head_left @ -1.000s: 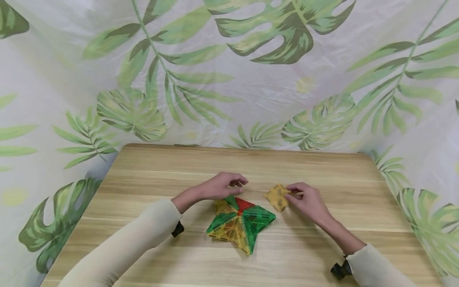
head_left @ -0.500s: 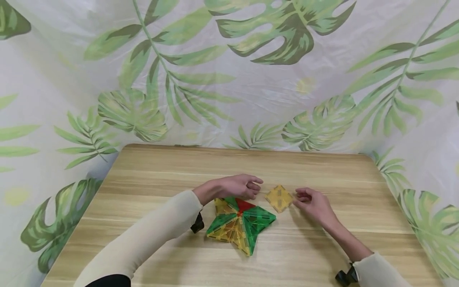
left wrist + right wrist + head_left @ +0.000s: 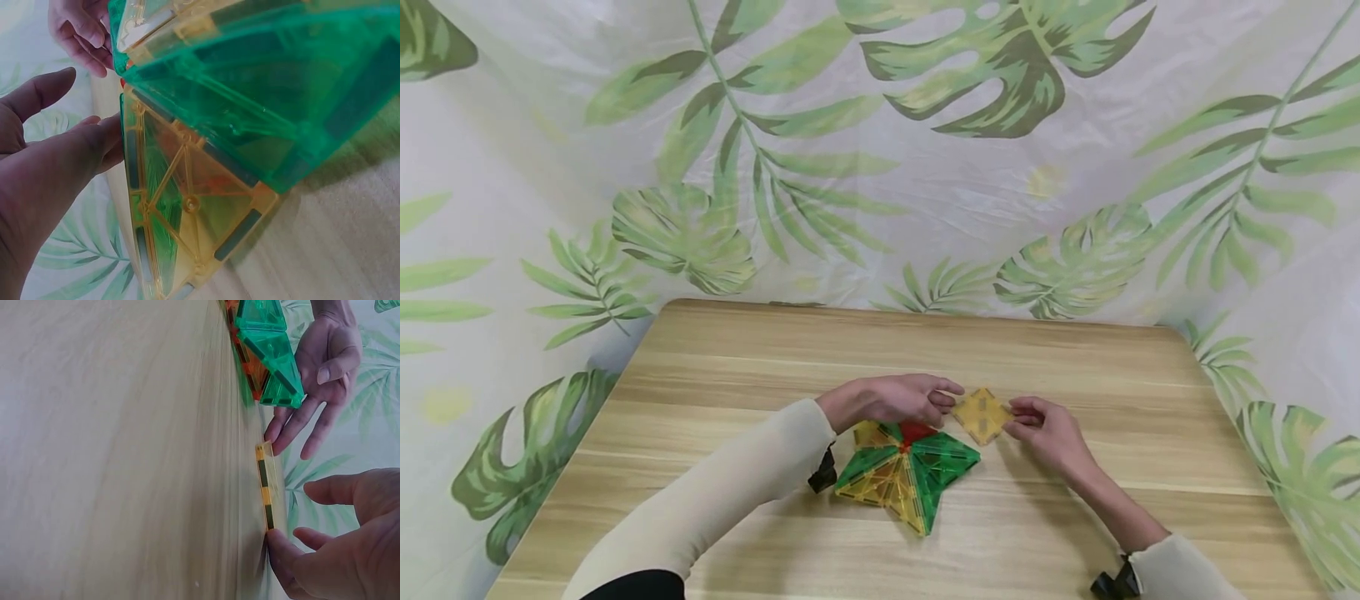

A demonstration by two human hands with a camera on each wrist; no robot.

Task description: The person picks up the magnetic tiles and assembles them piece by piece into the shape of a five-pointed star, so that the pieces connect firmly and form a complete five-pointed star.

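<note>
A yellow square magnetic tile (image 3: 982, 416) lies on the table like a diamond between the two hands. The left hand (image 3: 906, 398) reaches over the back of a magnetic-tile star, its fingertips right at the tile's left corner. At the opposite corner are the fingertips of the right hand (image 3: 1047, 432); the right wrist view shows them low against the end of the tile (image 3: 265, 485), thumb apart. Green, yellow and red triangles make up the raised star (image 3: 906, 479), which the left hand partly hides. Close up in the left wrist view stand the star's green panel (image 3: 250, 119) and yellow panel (image 3: 194, 206).
The wooden table (image 3: 760, 350) runs back to a leaf-patterned cloth (image 3: 820, 208) that hangs behind and at both sides. Each wrist carries a small black camera (image 3: 823, 472).
The left hand has moved right, from over the star to the square tile. The right hand has let go of the tile's edge and shifted to its right corner. The star stays put.
</note>
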